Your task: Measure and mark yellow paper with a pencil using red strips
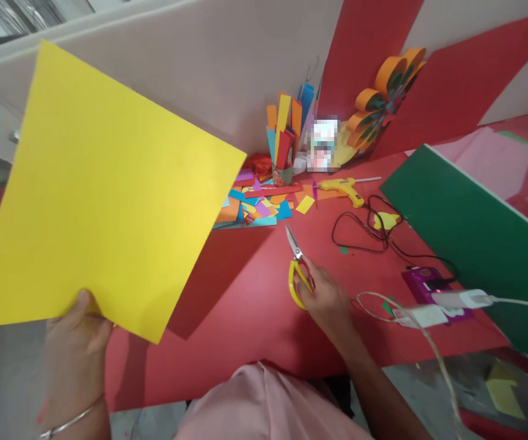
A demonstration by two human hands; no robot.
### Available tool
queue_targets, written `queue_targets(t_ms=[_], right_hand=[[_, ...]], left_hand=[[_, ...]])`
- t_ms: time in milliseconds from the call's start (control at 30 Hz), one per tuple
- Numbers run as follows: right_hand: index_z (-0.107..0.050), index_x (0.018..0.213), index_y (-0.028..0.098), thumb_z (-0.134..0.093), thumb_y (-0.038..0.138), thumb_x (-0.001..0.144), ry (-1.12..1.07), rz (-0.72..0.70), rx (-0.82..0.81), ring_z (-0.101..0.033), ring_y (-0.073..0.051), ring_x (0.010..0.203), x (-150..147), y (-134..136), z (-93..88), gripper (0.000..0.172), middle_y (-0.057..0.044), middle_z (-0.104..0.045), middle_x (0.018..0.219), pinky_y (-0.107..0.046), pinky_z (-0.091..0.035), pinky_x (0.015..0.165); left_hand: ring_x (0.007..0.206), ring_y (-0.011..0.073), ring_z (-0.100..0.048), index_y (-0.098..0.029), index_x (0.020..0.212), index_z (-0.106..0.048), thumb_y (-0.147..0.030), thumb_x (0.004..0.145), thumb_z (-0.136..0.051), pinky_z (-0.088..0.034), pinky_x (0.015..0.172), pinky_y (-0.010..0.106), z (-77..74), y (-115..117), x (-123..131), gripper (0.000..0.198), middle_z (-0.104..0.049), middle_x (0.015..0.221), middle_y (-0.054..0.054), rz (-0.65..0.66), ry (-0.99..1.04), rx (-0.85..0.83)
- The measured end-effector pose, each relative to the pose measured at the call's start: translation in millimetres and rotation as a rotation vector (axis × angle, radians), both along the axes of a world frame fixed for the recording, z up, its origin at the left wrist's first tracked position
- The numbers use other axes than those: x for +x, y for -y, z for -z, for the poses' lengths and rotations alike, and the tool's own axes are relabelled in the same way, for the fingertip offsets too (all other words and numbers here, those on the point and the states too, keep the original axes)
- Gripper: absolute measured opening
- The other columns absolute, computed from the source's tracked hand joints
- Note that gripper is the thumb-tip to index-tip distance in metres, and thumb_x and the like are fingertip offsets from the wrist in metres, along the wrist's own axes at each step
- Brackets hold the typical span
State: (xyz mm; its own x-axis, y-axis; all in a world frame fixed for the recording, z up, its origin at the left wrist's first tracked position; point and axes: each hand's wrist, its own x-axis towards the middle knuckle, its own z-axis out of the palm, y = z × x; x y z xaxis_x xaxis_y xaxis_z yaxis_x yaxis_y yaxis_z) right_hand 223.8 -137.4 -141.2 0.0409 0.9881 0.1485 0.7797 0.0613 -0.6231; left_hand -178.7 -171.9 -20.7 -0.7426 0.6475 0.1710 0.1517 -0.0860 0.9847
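A large yellow sheet of paper (112,189) is held up at the left by its lower edge. My left hand (80,324) pinches that edge, with the thumb on the near face and the other fingers mostly hidden behind. Over the middle of the red table, my right hand (321,299) grips scissors (297,260) by their yellow handles. The blades point away from me and look closed together. Paper and scissors are apart from each other.
Colourful paper scraps (264,205) lie beyond the scissors beside a cup of paper strips (283,174). A yellow glue gun (349,188), its black cord (360,247), a purple power strip (433,287) and a green board (470,226) occupy the right. An orange paper flower (385,101) stands behind.
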Motion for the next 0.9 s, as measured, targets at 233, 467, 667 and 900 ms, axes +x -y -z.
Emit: queue_targets(t_ms=[233, 467, 667, 900], right_hand=[[-0.058, 0.143, 0.023, -0.047, 0.026, 0.105, 0.301, -0.226, -0.051, -0.066, -0.026, 0.103, -53, -71, -28.2, 0.04, -0.013, -0.073, 0.111, -0.035, -0.049, 0.083], [-0.068, 0.124, 0.017, -0.046, 0.024, 0.105, 0.344, -0.317, -0.011, -0.063, -0.024, 0.108, -74, -94, -32.0, 0.03, -0.011, -0.071, 0.112, -0.031, -0.047, 0.083], [-0.073, 0.114, 0.019, -0.043, 0.026, 0.106, 0.337, -0.147, -0.04, -0.064, -0.026, 0.105, -54, -117, -33.8, 0.032, -0.014, -0.074, 0.111, -0.031, -0.046, 0.078], [-0.053, 0.146, -0.002, -0.04, 0.032, 0.105, 0.3, 0.172, -0.004, -0.051, -0.038, 0.136, -16, -172, -13.9, 0.055, -0.03, -0.053, 0.152, -0.048, -0.039, 0.111]], left_hand=[[0.144, 0.0182, -0.053, -0.03, 0.115, -0.072, -0.022, 0.071, -0.085, -0.053, 0.113, 0.028, 32.0, -25, -8, 0.046, -0.075, 0.13, -0.012, 0.037, 0.263, 0.077], [0.152, 0.0178, -0.043, -0.034, 0.116, -0.073, -0.031, 0.072, -0.088, -0.051, 0.115, 0.026, 45.0, -34, -8, 0.046, -0.07, 0.138, -0.015, 0.087, 0.292, 0.049], [0.158, 0.0194, -0.031, -0.036, 0.112, -0.076, -0.036, 0.058, -0.098, -0.048, 0.118, 0.025, 51.7, -39, -14, 0.059, -0.07, 0.137, -0.017, 0.086, 0.368, 0.061], [0.152, 0.0202, -0.043, -0.036, 0.106, -0.076, -0.035, 0.065, -0.093, -0.052, 0.114, 0.025, 64.3, -34, -15, 0.045, -0.075, 0.128, -0.015, 0.062, 0.369, -0.001]])
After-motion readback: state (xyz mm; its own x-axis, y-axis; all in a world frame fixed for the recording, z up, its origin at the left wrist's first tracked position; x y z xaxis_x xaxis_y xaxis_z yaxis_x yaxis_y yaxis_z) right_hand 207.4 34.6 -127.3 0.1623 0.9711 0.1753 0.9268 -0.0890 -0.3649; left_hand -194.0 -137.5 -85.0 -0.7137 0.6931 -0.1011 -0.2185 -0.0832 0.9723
